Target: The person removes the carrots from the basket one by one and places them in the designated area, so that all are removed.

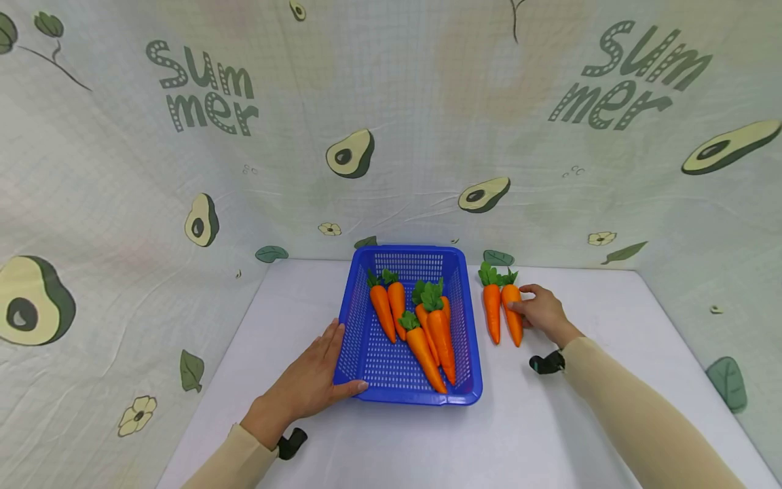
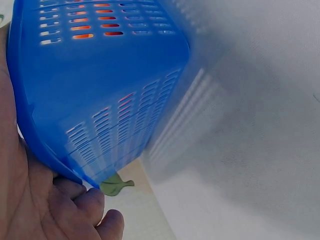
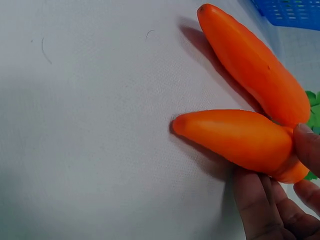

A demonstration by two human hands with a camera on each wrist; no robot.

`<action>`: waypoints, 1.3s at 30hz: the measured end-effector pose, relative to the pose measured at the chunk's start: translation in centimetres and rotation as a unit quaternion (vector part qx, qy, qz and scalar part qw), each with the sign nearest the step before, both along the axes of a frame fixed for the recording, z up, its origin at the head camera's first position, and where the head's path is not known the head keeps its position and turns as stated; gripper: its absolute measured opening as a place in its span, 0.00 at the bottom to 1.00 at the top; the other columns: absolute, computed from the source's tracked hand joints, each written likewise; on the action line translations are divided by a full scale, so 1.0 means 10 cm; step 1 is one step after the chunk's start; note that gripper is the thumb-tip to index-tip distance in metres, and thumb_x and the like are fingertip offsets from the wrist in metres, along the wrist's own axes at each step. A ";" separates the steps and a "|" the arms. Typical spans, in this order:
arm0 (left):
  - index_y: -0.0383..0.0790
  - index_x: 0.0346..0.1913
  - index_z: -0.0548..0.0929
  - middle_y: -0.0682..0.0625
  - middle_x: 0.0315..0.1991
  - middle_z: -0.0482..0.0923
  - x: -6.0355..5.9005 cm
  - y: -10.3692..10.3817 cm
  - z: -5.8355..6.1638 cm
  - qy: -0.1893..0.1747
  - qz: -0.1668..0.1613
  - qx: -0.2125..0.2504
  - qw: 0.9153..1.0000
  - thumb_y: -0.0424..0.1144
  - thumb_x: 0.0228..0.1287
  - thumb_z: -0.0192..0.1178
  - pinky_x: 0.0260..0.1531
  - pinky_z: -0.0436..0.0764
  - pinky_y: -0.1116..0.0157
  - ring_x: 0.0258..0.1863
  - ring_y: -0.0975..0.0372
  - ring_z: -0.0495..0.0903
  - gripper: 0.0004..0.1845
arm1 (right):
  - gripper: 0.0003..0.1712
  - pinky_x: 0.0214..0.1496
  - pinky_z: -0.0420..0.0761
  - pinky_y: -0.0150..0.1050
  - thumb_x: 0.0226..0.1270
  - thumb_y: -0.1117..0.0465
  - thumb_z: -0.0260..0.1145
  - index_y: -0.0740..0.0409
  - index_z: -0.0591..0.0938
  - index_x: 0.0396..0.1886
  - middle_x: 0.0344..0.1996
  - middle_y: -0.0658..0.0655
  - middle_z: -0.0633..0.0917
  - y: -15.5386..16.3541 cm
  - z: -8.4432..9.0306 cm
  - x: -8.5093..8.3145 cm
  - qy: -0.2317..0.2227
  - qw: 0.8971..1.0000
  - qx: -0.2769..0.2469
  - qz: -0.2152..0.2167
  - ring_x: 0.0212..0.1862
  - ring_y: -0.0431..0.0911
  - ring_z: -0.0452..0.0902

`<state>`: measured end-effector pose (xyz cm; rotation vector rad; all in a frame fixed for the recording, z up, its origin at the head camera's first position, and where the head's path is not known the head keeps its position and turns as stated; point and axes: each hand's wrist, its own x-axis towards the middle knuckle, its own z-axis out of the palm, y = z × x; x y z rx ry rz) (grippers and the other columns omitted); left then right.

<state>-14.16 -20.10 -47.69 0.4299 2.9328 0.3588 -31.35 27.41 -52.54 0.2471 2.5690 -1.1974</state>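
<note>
A blue plastic basket stands on the table with several orange carrots inside, their green tops toward the far side. My left hand rests against the basket's near left corner, fingers laid along the left side and thumb on the front rim. In the left wrist view, the basket's perforated outer wall is seen beside the fingers. To the basket's right, my right hand pinches a carrot lying on the table. Another carrot lies just left of it, nearer the basket.
The white table ends at a cloth backdrop printed with avocados, leaves and lettering. Beside each wrist shows a small black device. In the right wrist view, part of the basket appears at the upper right.
</note>
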 end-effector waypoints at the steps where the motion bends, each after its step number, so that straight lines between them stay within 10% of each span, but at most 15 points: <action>1: 0.34 0.86 0.44 0.37 0.87 0.40 0.00 0.00 0.00 0.000 0.000 0.001 1.000 0.84 0.61 0.50 0.80 0.61 0.45 0.84 0.43 0.54 0.68 | 0.43 0.43 0.89 0.36 0.78 0.50 0.65 0.68 0.61 0.80 0.63 0.74 0.77 -0.01 0.00 0.00 -0.001 1.000 0.002 -0.003 0.43 0.52 0.84; 39: 0.36 0.86 0.44 0.39 0.87 0.39 0.00 0.02 0.02 -0.010 0.015 0.010 1.000 0.81 0.61 0.55 0.77 0.65 0.43 0.83 0.40 0.56 0.67 | 0.38 0.44 0.88 0.36 0.79 0.51 0.64 0.73 0.66 0.74 0.49 0.69 0.83 -0.06 0.07 0.15 0.001 0.999 0.028 -0.026 0.38 0.50 0.86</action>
